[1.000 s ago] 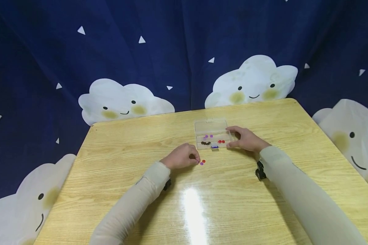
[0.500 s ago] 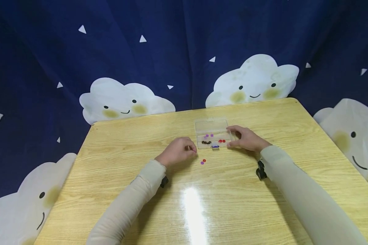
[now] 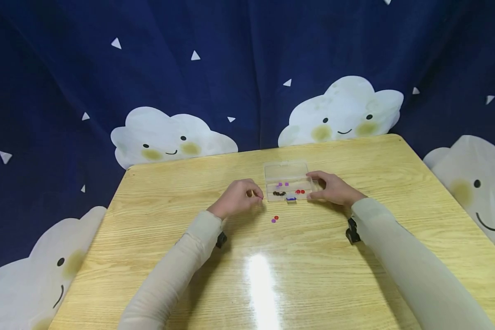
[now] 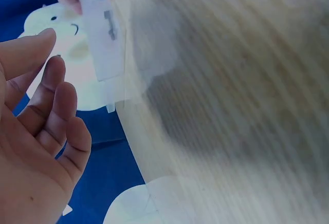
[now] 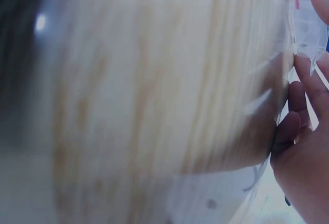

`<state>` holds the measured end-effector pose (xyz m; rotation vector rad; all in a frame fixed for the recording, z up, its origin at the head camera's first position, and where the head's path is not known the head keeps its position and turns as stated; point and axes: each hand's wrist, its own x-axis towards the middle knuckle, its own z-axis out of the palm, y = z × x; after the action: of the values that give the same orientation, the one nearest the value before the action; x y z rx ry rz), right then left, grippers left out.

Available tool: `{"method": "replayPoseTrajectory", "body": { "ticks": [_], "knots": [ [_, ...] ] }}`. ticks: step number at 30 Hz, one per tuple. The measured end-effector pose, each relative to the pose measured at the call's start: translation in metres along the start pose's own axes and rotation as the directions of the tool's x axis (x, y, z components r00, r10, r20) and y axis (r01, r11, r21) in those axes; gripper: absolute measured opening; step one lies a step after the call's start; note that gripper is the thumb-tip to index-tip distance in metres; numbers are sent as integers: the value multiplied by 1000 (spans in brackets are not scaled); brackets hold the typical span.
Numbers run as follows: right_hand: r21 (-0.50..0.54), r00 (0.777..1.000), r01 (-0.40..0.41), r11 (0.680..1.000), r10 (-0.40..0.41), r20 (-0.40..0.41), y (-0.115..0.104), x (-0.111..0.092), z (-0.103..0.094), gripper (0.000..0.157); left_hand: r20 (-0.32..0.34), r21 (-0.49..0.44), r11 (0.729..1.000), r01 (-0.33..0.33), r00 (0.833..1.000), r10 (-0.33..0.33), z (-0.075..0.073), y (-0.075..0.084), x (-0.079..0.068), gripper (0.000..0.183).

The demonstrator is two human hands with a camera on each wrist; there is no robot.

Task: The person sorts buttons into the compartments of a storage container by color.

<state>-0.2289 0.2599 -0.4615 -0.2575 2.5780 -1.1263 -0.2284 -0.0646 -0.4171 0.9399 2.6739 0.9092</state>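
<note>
A clear plastic box (image 3: 289,180) with its lid raised lies on the table. Inside it are purple pieces (image 3: 286,184), dark brown pieces (image 3: 279,194) and red pieces (image 3: 300,192). My right hand (image 3: 334,189) holds the box's right side between thumb and fingers. Just left of the box, my left hand (image 3: 240,197) pinches a tiny purplish piece, maybe a bead, between thumb and index finger. The left wrist view shows that hand (image 4: 43,116) beside the box's front, the piece hidden there. On the table in front lie one red piece (image 3: 276,217) and one purple piece (image 3: 273,221).
The wooden table (image 3: 169,188) reaches back to a dark blue curtain (image 3: 214,27) with white cloud shapes. A bright reflection shows on the tabletop between the forearms. Both wrists carry black camera mounts (image 3: 352,231).
My left hand has picked up a purple piece beside the two loose ones and moved it back and left, beside the box. The right hand has stayed on the box.
</note>
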Motion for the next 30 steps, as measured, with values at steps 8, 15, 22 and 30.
{"method": "replayPoseTrajectory", "body": {
  "ticks": [8, 15, 22, 30],
  "knots": [
    [11, 1000, 10, 1000, -10, 11, 3, 1, 0, 82, -30, 3, 1000, 18, 999, -18, -8, -4, 12, 11],
    [9, 1000, 6, 1000, -6, 7, 5, 2, 0, 81, -48, 7, 999, 33, 998, -33, -12, -4, 22, 10],
    [9, 1000, 1, 1000, -2, 7, 3, 2, 0, 80, -69, -2, 999, 39, 997, -39, -11, -2, 34, 7],
    [10, 1000, 3, 1000, -3, 5, 2, 2, 1, 80, -84, 9, 999, 46, 995, -45, -5, -1, 46, 7]
  ]
}}
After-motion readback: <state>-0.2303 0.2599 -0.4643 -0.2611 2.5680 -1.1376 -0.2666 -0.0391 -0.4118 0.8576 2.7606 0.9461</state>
